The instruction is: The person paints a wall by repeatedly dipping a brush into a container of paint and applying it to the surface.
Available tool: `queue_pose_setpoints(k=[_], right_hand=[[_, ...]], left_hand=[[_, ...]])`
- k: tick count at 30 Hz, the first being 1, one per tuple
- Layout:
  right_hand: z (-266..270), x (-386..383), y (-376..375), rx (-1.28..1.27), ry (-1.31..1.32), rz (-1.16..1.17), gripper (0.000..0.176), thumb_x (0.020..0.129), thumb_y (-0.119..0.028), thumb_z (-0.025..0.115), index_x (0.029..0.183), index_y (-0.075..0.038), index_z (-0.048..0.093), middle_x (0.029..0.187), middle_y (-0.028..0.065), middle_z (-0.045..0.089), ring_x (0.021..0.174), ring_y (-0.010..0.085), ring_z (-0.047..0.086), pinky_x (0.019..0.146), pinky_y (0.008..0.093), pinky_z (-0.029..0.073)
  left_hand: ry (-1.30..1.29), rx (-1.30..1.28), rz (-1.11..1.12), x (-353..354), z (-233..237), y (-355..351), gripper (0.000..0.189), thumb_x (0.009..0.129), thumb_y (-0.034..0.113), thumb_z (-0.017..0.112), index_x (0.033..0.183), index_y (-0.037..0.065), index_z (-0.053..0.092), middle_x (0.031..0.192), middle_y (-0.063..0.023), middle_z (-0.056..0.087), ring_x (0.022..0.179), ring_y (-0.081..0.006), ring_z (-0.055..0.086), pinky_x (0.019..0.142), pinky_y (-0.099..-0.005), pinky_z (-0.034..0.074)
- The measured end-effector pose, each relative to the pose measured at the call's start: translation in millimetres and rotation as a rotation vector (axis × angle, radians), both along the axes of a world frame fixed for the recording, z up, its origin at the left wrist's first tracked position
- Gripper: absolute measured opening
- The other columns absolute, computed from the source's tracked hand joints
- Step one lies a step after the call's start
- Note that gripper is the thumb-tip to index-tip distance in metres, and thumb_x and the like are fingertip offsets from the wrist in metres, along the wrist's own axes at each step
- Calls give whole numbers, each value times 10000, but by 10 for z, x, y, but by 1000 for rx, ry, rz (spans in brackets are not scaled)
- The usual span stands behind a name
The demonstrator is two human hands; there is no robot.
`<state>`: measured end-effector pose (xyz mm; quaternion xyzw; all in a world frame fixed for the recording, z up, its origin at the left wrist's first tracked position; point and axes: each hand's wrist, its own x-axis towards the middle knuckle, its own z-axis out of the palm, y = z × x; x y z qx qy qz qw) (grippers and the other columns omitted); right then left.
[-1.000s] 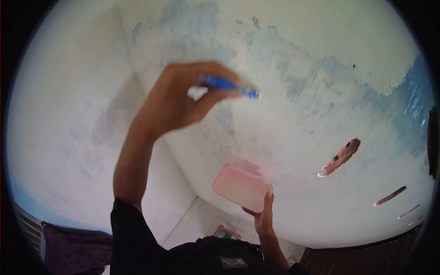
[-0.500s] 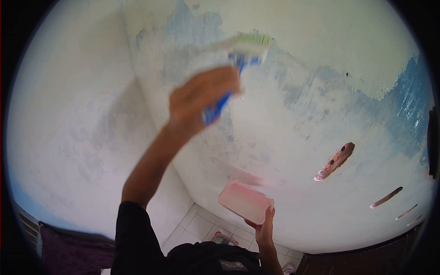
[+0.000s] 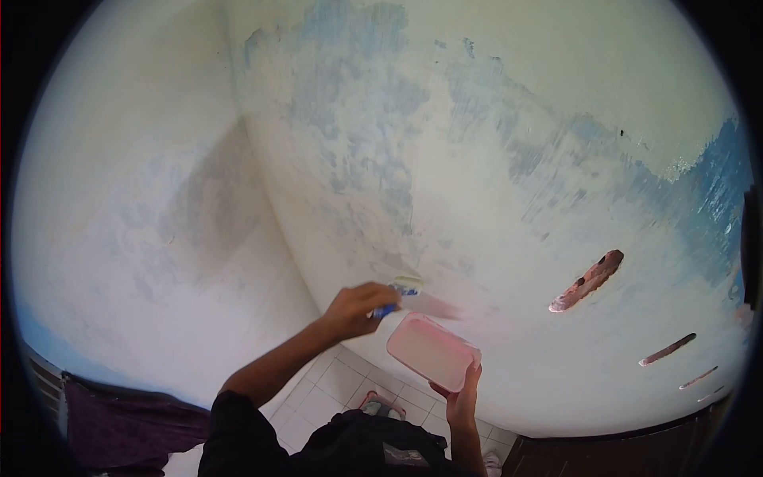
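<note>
Likely at reloading, the left hand (image 3: 355,311) grips the brush (image 3: 406,288) at 11 o'clock from the tray (image 3: 447,335) the right hand (image 3: 462,400) clasps, calling for steadiness.

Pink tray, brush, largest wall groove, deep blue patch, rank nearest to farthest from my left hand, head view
1. Brush, in the left hand.
2. Pink tray, just right.
3. Largest wall groove, farther right.
4. Deep blue patch, far right.
</note>
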<state>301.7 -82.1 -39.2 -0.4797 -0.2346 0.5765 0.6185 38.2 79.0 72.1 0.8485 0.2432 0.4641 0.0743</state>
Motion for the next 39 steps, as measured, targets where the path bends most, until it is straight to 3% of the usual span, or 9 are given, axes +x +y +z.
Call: queue_pose_setpoints(k=[5,12,15,17,21,25,29,36,39], right_hand=[[45,-60,-5,-5,-4,20,622,1102,-536,385,1574,-177,199,1508,132,450,1287,333,596,908,538,603],[45,-112,-42,3,-34,-18,572,1103,-580,326,1530,-200,295,1476,106,522,1193,311,659,849,497,634],[27,-111,-78,21,-21,-28,575,1101,-582,334,1532,-202,296,1471,104,528,1191,307,661,845,498,634],[16,-86,-106,6,-26,-38,581,1099,-584,342,1533,-200,297,1466,103,532,1190,304,662,843,495,634],[7,-52,-154,23,-23,-72,587,1096,-588,356,1529,-196,300,1459,101,537,1188,298,663,835,487,634],[36,30,-165,25,-1,-38,610,1107,-531,385,1566,-167,215,1511,142,451,1294,347,589,910,546,597],[17,85,-156,13,-9,-49,618,1103,-531,396,1568,-168,210,1518,143,444,1299,349,586,912,546,597],[53,-13,-162,20,7,-23,633,1100,-534,402,1578,-170,201,1527,137,434,1330,333,562,938,550,590],[74,-91,-178,15,-6,-55,514,1116,-512,351,1510,-186,307,1495,110,493,1268,313,614,907,547,598]], left_hand=[[-66,-83,-76,-119,1453,342,246,872,-59,754,1098,37,744,1102,-145,767,993,-227,751,858,-332,582],[-193,691,127,-113,3025,405,162,897,1,771,1047,60,783,1053,-62,788,901,-170,758,812,-288,627],[-352,938,58,-12,2995,598,194,867,-26,787,1051,26,758,1029,-134,781,956,-247,772,806,-327,629],[-331,911,73,5,2641,628,281,819,-45,801,1072,76,781,1086,-73,783,980,-215,764,855,-309,629],[-155,791,126,49,1305,547,185,859,39,766,1043,56,763,1124,-143,760,1055,-340,751,856,-389,665],[-86,518,124,128,64,136,181,841,40,802,1009,65,739,1064,-117,759,966,-316,760,767,-358,664],[-14,32,55,61,-349,-86,262,813,73,851,1037,88,716,1007,-71,752,943,-271,744,678,-362,615],[-124,46,-52,-61,1373,341,243,843,-17,801,1066,61,742,1051,-133,761,910,-273,754,772,-321,594],[-144,408,-23,2,2262,316,237,853,-23,802,1074,53,759,1059,-130,773,930,-213,763,783,-300,601]])
